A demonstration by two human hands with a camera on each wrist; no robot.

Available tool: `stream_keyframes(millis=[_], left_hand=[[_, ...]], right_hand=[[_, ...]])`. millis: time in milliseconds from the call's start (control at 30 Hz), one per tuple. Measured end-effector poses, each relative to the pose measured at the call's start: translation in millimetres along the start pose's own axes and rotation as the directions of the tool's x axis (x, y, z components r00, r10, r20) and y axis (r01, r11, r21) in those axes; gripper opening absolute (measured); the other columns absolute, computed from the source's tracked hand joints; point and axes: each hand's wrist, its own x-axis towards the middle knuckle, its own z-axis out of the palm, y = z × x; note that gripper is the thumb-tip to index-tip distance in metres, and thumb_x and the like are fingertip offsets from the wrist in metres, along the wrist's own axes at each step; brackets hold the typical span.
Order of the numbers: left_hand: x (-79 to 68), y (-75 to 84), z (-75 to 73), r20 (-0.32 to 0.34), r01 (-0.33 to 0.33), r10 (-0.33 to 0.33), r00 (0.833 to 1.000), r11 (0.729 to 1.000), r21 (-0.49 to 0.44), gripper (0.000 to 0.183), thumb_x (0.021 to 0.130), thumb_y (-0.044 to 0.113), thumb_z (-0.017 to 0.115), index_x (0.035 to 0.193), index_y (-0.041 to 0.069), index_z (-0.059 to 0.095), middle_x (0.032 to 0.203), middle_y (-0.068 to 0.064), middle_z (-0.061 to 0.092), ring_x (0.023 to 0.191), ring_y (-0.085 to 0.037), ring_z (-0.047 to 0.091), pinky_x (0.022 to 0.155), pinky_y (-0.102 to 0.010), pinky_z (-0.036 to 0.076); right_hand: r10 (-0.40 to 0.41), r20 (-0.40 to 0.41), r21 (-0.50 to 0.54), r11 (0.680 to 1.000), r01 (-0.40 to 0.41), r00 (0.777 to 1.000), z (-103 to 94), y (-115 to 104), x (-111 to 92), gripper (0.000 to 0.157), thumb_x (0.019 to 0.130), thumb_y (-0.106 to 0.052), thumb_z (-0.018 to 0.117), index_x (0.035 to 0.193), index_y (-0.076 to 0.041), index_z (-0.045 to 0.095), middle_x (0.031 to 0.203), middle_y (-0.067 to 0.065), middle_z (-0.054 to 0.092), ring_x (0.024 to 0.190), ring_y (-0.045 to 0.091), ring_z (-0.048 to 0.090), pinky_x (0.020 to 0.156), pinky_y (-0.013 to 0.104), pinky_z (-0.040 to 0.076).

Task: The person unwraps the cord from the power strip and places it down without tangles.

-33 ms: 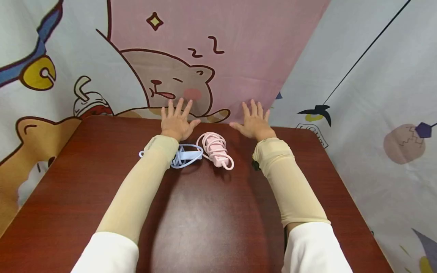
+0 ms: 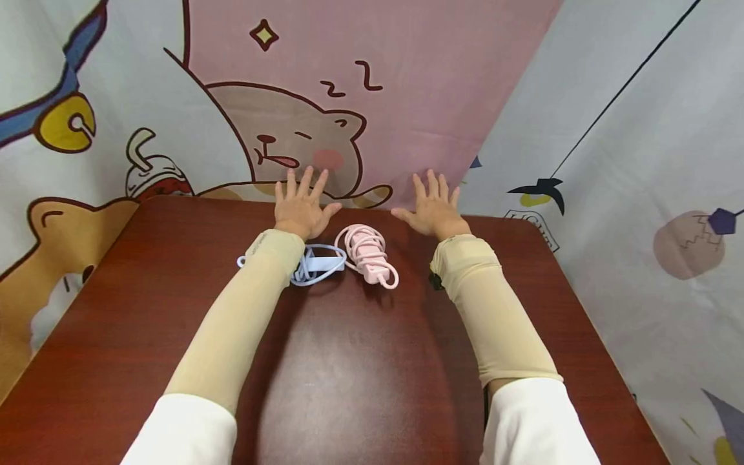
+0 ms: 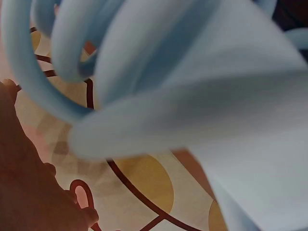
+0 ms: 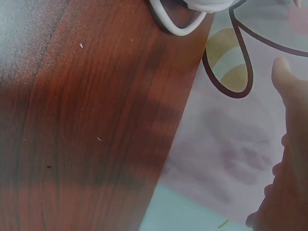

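Note:
My left hand is held with straight, spread fingers at the far edge of the table, in front of the printed cloth. Close by its wrist lies a pale blue coiled cord with a flat block, partly hidden by the left sleeve; it fills much of the left wrist view as a blurred light-blue cord. To its right is a pink power strip wrapped in its own cord. My right hand also has spread fingers and holds nothing. A white-looking cord loop shows at the top of the right wrist view.
A dark red-brown wooden table spans the lower head view. Behind it and at both sides hangs a cloth printed with cartoon figures. A small dark object shows beside the right wrist.

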Motion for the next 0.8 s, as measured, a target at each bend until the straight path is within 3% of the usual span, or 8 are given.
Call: stream_keyframes(millis=[567, 800], left_hand=[[-1.7, -3.5, -5.8, 0.01, -0.003, 0.003, 1.0, 1.0, -0.012, 0.077, 0.102, 0.07, 0.019, 0.163, 0.032, -0.01, 0.174, -0.006, -0.007, 0.159, -0.042, -0.008, 0.127, -0.063, 0.001], [0.7, -0.7, -1.9, 0.015, -0.031, 0.032, 0.999, 0.999, -0.035, 0.073, 0.106, 0.061, 0.024, 0.164, 0.029, -0.008, 0.174, -0.008, -0.001, 0.159, -0.042, -0.003, 0.127, -0.063, 0.003]], right_hand=[[-0.019, -0.001, -0.002, 1.0, 0.019, 1.0, -1.9, -1.5, 1.9, 0.1, 0.096, -0.075, 0.039, 0.165, -0.017, -0.003, 0.171, 0.018, -0.012, 0.159, 0.042, -0.01, 0.123, 0.07, -0.004], [-0.05, -0.02, 0.05, 0.997, 0.051, 0.999, 0.0, -6.8, -6.8, 0.092, 0.101, -0.068, 0.038, 0.163, -0.006, 0.01, 0.17, 0.024, 0.003, 0.158, 0.045, 0.003, 0.126, 0.063, 0.012]])
